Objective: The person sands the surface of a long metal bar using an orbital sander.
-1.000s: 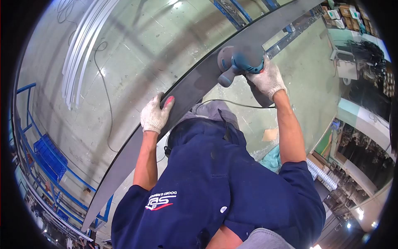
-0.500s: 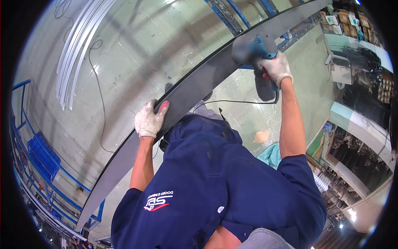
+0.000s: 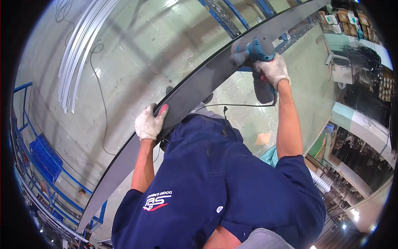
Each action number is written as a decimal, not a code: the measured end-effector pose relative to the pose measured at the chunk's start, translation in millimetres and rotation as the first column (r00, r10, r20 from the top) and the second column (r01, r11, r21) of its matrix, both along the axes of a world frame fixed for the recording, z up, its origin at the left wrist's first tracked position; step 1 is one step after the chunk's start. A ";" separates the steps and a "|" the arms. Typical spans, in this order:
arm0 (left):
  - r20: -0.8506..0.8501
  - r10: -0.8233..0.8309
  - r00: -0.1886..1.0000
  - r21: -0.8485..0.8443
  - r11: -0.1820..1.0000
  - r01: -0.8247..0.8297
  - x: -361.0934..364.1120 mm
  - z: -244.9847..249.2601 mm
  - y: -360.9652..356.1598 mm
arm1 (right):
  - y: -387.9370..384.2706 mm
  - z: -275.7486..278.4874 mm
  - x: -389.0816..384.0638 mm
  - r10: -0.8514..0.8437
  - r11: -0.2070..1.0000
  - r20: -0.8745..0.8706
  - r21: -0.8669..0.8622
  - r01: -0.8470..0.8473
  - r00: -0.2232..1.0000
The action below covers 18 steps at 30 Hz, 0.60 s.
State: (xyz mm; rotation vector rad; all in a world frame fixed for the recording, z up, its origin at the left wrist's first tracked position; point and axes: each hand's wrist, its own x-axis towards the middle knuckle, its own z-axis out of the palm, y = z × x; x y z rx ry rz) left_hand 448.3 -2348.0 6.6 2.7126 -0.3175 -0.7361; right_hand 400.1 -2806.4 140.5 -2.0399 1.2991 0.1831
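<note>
A long dark grey panel strip (image 3: 199,86) with a black far edge runs diagonally across the head view, from lower left to upper right. My left hand (image 3: 150,121), in a white knit glove, grips this strip, thumb on its upper face and fingers at the far edge. My right hand (image 3: 273,70), gloved too, is closed around the handle of a teal corded power sander (image 3: 260,49). The sander rests on the strip's upper face, its round head blurred. Below that hand hangs a dark bag-like part (image 3: 264,89) of the tool, partly hidden by the glove.
Blue metal supports (image 3: 219,18) stand under the far end of the strip. A black cord (image 3: 238,105) runs from the sander towards my waist. White metal profiles (image 3: 81,54) lie on the floor at upper left, near a blue rack (image 3: 44,157). Shelves with boxes (image 3: 350,18) line the right.
The sander and my right hand have shifted slightly to the left, and the tool has turned a little. My left hand keeps its place on the strip.
</note>
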 end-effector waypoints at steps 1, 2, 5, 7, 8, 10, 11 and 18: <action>0.003 0.001 1.000 -0.002 1.000 -0.001 -0.5 -1.2 0.6 | 11.5 6.5 -0.1 0.075 0.997 -0.039 0.020 -0.074 0.996; 0.006 0.003 1.000 -0.003 1.000 -0.003 -0.7 -1.9 0.9 | 20.9 1.2 -6.6 0.138 0.990 0.016 0.023 -0.139 0.990; 0.031 0.011 0.999 -0.018 1.000 -0.010 -1.8 -0.3 -0.3 | 59.5 3.5 -16.3 0.309 0.950 0.157 -0.095 -0.297 0.938; 0.029 0.015 0.999 -0.013 1.000 -0.014 -2.3 -1.1 -1.4 | 55.2 -0.1 -20.8 0.299 0.949 -0.017 -0.096 -0.299 0.954; 0.029 0.017 0.999 -0.009 1.000 -0.017 -2.0 -1.8 -0.4 | 54.1 1.3 -20.3 0.312 0.947 -0.003 -0.086 -0.311 0.950; 0.003 0.009 1.000 0.001 1.000 -0.009 -0.5 -3.0 1.1 | 55.6 10.8 -14.0 0.267 0.962 0.029 -0.074 -0.264 0.963; -0.009 0.004 1.000 0.003 1.000 -0.004 -0.3 -3.5 1.1 | 43.8 7.7 -12.3 0.204 0.978 0.000 -0.054 -0.203 0.979; 0.010 0.012 1.000 -0.009 1.000 -0.012 -0.8 -3.5 2.1 | 27.6 7.6 -4.6 0.080 0.997 -0.037 0.007 -0.079 0.996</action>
